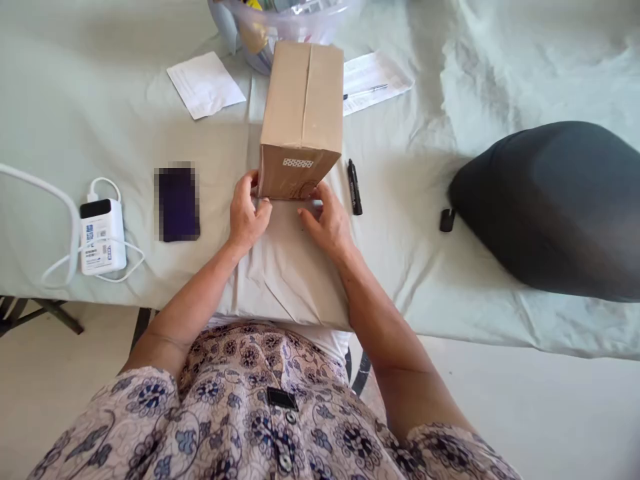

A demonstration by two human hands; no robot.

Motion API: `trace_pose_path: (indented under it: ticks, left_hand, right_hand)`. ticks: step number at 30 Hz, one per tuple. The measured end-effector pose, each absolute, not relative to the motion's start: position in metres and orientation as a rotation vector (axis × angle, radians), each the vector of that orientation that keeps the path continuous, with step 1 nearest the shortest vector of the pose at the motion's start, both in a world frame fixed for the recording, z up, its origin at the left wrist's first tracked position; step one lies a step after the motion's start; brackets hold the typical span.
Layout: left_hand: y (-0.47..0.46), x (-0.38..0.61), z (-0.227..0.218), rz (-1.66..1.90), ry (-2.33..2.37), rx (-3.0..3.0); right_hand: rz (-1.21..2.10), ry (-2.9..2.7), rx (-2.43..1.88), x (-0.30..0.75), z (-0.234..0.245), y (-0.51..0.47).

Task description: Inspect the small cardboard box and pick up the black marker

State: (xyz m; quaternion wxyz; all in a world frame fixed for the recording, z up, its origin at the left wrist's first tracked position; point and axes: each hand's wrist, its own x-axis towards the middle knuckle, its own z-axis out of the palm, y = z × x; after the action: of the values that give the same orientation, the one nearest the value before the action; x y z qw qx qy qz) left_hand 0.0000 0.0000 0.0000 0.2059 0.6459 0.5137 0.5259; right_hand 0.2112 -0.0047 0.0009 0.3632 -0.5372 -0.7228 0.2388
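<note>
A brown cardboard box (303, 113) stands on the cloth-covered table (100, 133) straight ahead of me, its near face bearing a white label. My left hand (246, 215) sits at the box's lower left corner, fingers curled and pinched against the bottom edge. At the lower right corner my right hand (327, 223) touches the base with fingertips bent. Both hands press on a flat white padded envelope (287, 270) lying under the box and reaching to the table's near edge.
A black marker (355, 187) lies right of the box, its cap (447, 220) further right beside a large dark cushion (550, 207). Left are a dark phone (177, 203), a white power bank (101, 235) with cable, a white envelope (205, 83). Behind: a clear tub (280, 27), a paper with pen (373, 79).
</note>
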Motion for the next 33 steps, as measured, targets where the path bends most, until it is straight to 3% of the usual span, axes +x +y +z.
trace_pose_path:
  ticks: [11, 22, 33]
  left_hand:
    - [-0.014, 0.027, 0.005, 1.584, 1.318, 1.893]
    - [-0.005, 0.015, -0.001, 1.574, 1.360, 1.677]
    - [-0.008, 0.020, 0.000, 1.579, 1.326, 1.812]
  right_hand:
    - [0.387, -1.581, -1.433, 0.193, 0.016, -0.022]
    - [0.483, -1.628, -1.263, 0.195, 0.025, -0.019]
    - [0.462, -1.488, -1.410, 0.198, 0.020, -0.015]
